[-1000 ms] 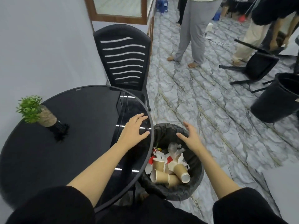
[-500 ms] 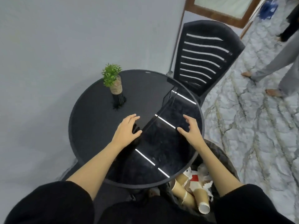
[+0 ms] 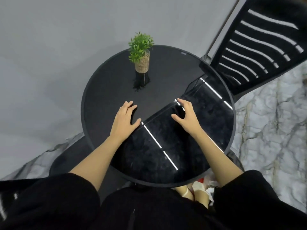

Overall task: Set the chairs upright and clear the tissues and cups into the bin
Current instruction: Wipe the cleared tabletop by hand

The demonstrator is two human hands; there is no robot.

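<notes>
My left hand [image 3: 125,118] and my right hand [image 3: 185,115] hover over the round black glass table [image 3: 106,90], fingers spread, holding nothing. A black slatted chair [image 3: 259,47] stands upright behind the table at the right. Brown paper cups [image 3: 200,195] and white tissues [image 3: 198,185] lie in the bin, which shows only as a sliver below the table's near edge, mostly hidden by my sleeve and body.
A small green plant in a woven pot [image 3: 141,57] stands on the far part of the table. A grey wall [image 3: 49,47] runs behind and left. Marble-patterned floor [image 3: 272,130] lies to the right. Another dark chair seat [image 3: 69,156] sits low at the left.
My view swung left from the bin to the table. Both hands moved from above the bin to over the tabletop. The bin slid nearly out of view.
</notes>
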